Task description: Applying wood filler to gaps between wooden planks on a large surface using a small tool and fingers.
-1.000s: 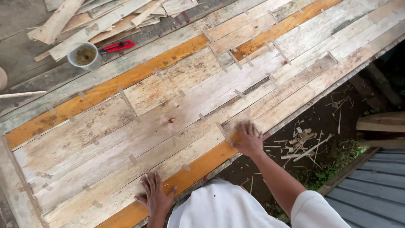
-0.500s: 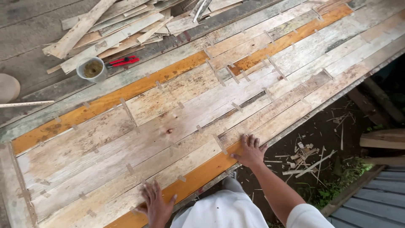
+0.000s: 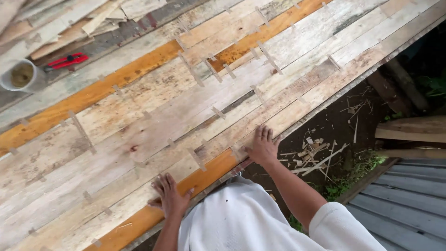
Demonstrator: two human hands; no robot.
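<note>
Weathered wood panel (image 3: pixel 195 116) is lying flat, its near edge overhanging a drop. Left hand (image 3: pixel 169 199) and right hand (image 3: pixel 262 148) are pressed flat on that edge, fingers spread, nothing gripped. Splinters or a slip outward are judged likely.

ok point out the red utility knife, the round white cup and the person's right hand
red utility knife (image 3: pixel 68 61), head view, middle of its handle
round white cup (image 3: pixel 5 80), head view, its rim
right hand (image 3: pixel 263 148), head view, back of the hand, flat on the planks
</note>
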